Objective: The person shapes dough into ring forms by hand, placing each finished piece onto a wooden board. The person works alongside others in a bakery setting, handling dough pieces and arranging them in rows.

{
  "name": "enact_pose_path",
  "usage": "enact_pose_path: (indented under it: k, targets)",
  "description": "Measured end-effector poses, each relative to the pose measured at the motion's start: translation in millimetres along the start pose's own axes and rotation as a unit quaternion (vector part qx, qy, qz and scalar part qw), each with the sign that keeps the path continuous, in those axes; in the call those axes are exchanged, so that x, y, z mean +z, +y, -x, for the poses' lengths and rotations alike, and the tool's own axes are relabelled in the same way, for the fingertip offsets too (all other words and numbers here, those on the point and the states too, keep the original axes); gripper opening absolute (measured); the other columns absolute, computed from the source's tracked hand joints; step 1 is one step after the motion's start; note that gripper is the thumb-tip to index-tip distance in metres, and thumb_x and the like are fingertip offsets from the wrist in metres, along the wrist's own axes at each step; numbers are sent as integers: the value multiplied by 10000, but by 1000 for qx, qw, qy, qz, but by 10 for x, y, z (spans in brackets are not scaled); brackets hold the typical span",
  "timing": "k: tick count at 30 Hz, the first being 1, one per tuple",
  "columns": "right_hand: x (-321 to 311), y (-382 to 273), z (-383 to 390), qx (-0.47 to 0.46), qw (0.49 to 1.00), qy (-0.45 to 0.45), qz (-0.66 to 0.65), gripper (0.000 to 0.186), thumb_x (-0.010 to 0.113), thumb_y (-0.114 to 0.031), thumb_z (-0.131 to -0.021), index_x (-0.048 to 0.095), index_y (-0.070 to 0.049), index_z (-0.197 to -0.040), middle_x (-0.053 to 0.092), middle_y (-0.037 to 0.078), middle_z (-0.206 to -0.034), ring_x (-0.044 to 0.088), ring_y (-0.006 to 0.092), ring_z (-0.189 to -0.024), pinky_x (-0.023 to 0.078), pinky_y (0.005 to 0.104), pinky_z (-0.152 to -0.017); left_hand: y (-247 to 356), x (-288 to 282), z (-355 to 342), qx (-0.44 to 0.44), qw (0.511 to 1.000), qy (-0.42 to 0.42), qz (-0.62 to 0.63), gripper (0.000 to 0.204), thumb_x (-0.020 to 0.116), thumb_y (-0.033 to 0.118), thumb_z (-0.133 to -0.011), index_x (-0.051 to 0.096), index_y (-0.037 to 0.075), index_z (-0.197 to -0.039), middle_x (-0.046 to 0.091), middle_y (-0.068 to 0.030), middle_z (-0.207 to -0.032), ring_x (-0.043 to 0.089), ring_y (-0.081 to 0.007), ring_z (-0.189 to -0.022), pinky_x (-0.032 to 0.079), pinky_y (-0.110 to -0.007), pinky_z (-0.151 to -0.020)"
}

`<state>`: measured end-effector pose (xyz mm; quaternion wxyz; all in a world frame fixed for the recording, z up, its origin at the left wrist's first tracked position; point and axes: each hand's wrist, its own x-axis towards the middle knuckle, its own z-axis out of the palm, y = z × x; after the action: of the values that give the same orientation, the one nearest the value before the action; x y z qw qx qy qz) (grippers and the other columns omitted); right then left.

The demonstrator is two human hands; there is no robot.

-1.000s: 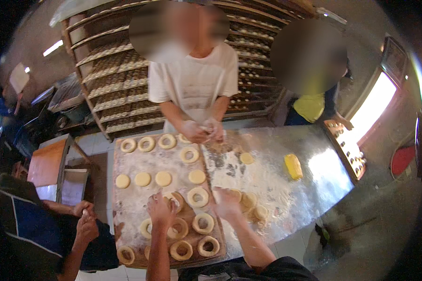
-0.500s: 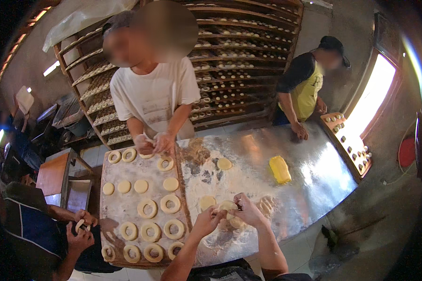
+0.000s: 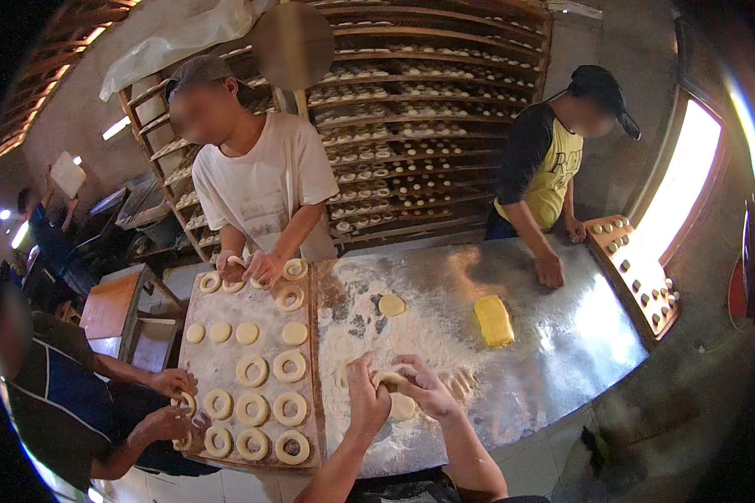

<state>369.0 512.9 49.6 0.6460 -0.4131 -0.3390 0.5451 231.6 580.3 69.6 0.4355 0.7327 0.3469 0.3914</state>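
I see the left hand (image 3: 370,397) and right hand (image 3: 426,389) both grasping a dough piece (image 3: 387,379) over the floured surface's (image 3: 424,331) near side; uneven pulling, I'd say, could tear it.

Tall wooden rack (image 3: 428,123) was set before grey wall (image 3: 617,42); daylight was admitted by window (image 3: 689,189), right; floor (image 3: 533,461) was laid with pale tiles; brown-topped table (image 3: 111,302) was placed left.

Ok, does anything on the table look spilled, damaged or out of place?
Nothing looks damaged. Loose flour lies scattered unevenly over the metal tabletop, likely just dusting. Four dough discs on the board lack holes, unlike the nearby rings.
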Motion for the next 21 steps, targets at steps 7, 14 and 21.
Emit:
enact_pose_path:
  k: [7,14,21]
  targets:
    - [-24,-28,-11,93,968,147,-183,389,571,-322,-973,483,-89,-1272,614,60,-790,607,169,-794,490,317,-745,-227,-2,94,-61,911,-54,405,350,579,257,-954,505,75,-1244,625,-104,-925,642,-229,-863,515,-333,-735]
    - [296,42,-162,29,998,50,-23,545,451,-502,-1033,423,-101,-1401,597,49,-813,584,124,-812,472,276,-734,-123,-85,68,133,976,28,-170,238,496,316,-994,548,132,-1135,654,-158,-726,657,-397,-638,504,-490,-530]
    - [429,219,-351,49,977,32,206,488,401,-531,-1011,432,-133,-1291,643,113,-830,619,229,-666,498,298,-624,-256,-373,59,30,990,25,-132,238,425,305,-1035,536,120,-1135,642,-172,-696,631,-433,-609,487,-506,-538]
